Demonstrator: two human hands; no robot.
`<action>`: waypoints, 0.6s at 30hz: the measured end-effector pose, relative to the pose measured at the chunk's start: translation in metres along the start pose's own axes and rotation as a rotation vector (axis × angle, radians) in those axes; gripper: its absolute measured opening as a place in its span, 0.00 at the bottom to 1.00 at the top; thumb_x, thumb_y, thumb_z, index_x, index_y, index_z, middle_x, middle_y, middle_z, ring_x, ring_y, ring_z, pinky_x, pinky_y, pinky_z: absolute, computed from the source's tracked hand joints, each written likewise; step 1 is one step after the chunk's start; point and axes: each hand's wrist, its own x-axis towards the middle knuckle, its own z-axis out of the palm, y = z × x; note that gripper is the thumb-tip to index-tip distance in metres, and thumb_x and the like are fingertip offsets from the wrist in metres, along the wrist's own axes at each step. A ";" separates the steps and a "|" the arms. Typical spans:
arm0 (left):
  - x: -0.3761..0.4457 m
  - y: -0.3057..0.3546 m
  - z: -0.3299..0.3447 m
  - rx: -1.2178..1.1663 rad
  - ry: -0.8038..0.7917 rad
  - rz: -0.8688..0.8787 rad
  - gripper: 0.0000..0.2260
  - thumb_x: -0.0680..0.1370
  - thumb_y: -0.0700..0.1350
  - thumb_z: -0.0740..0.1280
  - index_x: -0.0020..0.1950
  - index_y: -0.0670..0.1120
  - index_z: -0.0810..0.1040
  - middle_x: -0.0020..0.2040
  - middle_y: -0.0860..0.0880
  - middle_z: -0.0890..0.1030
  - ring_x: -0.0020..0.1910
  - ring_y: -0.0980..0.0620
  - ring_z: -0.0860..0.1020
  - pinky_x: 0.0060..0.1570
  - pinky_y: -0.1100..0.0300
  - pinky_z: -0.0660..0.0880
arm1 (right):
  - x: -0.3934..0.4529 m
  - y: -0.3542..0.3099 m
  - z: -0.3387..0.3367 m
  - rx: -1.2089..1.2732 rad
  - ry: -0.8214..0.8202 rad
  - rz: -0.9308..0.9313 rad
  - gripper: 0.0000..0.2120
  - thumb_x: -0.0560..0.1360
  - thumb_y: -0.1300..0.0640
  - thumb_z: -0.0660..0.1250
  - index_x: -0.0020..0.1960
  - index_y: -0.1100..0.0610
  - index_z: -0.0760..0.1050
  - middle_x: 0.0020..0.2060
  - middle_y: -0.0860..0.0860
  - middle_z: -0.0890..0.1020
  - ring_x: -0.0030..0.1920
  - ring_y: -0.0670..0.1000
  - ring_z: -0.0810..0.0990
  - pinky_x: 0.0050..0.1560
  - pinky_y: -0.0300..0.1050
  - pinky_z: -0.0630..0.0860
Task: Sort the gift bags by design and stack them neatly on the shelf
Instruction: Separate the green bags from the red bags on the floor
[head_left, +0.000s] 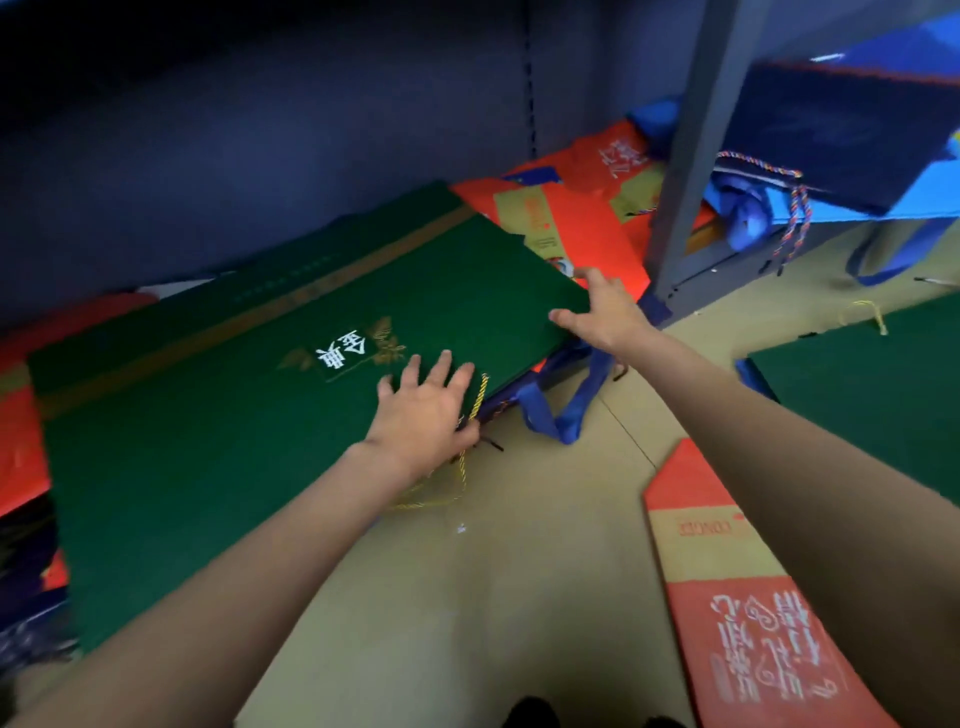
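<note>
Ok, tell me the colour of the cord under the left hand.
Gold cord, head view.

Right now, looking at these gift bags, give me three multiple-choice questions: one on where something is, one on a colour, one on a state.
1. Where does the left hand rest?
A. on the green bag
B. on the floor
C. on the shelf post

2. What colour are the loop handles sticking out under the green bag?
A. yellow
B. blue
C. white

3. How is the right hand set?
A. closed in a fist
B. holding a cord
C. fingers spread at the bag's corner

Answers: 1 A, palm lies flat on it; 2 B, blue straps show; 3 C, fingers are splayed.
</note>
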 end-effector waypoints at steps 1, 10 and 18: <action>-0.003 -0.004 0.001 0.000 0.029 0.008 0.32 0.78 0.59 0.59 0.77 0.51 0.50 0.78 0.48 0.51 0.75 0.41 0.53 0.69 0.42 0.58 | 0.003 -0.001 0.000 -0.011 0.021 0.056 0.28 0.76 0.50 0.66 0.71 0.57 0.62 0.65 0.61 0.70 0.66 0.62 0.68 0.65 0.51 0.65; -0.037 -0.006 -0.013 -0.134 -0.001 0.295 0.29 0.76 0.57 0.62 0.74 0.56 0.55 0.71 0.53 0.59 0.67 0.49 0.59 0.65 0.50 0.63 | -0.056 0.041 -0.039 0.681 -0.043 0.247 0.12 0.74 0.72 0.63 0.52 0.57 0.71 0.33 0.52 0.76 0.37 0.52 0.75 0.35 0.37 0.72; -0.053 0.093 -0.007 0.152 -0.297 0.735 0.46 0.72 0.59 0.69 0.76 0.54 0.38 0.76 0.48 0.35 0.75 0.41 0.41 0.72 0.40 0.47 | -0.170 0.138 -0.116 0.587 -0.323 0.492 0.10 0.77 0.71 0.58 0.51 0.58 0.70 0.37 0.52 0.69 0.27 0.44 0.69 0.31 0.39 0.79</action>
